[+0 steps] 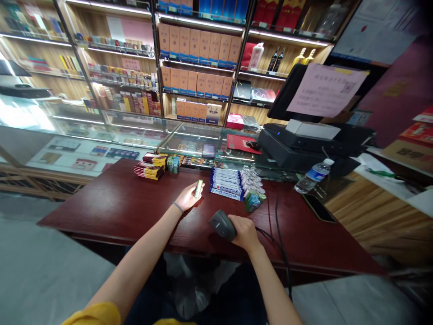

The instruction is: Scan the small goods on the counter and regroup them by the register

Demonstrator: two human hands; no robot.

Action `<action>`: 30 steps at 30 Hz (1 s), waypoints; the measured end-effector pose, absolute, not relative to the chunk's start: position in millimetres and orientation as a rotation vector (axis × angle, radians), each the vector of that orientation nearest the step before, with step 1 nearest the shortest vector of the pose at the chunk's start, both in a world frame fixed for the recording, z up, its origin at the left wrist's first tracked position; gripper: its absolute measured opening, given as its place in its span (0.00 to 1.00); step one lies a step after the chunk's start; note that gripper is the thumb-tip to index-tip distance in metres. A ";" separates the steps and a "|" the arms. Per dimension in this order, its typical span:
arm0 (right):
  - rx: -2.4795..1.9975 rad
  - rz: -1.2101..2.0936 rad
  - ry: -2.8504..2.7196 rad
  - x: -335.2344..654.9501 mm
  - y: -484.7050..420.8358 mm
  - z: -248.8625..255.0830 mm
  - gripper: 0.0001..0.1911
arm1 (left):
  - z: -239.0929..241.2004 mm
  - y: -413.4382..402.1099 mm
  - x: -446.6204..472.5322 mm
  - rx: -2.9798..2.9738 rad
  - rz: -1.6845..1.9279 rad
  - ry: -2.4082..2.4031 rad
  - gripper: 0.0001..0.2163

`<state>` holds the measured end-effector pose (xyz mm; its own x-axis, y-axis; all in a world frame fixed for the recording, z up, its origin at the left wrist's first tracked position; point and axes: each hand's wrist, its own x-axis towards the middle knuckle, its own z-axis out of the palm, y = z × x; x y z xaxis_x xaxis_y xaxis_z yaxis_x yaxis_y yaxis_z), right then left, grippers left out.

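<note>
a slim green-and-white pack (198, 189) is pinched in the outstretched left hand (188, 197); right fingers wrap a dark-grey plastic scanner (223, 225).

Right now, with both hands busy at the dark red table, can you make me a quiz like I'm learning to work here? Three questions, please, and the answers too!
1. Which hand holds the dark scanner?

2. True or false: the left hand is empty.

3. Which of these is nearest to the plastic bottle?
A) the dark phone
B) the red-and-yellow packets
C) the computer mouse

Key:
1. The right hand.
2. False: it holds a small green-and-white item.
3. A: the phone lies right by the bottle, toward the person.
</note>
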<state>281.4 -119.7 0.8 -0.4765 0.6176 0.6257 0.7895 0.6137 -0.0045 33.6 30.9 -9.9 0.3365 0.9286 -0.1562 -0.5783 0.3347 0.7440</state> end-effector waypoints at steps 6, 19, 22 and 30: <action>-1.120 -0.424 -2.243 281.8 -118.7 -0.7 0.20 | -8.3 29.8 34.0 0.653 1.052 0.631 0.10; -1.219 -0.513 -1.936 335.5 -136.1 15.9 0.20 | 13.5 6.6 59.4 0.995 1.144 0.627 0.22; -1.273 -0.549 -1.892 353.7 -146.1 20.7 0.20 | 19.4 3.1 80.6 1.172 1.192 0.643 0.21; -1.341 -0.606 -1.794 385.2 -168.7 25.9 0.20 | 29.4 -20.0 133.5 1.536 1.083 0.671 0.21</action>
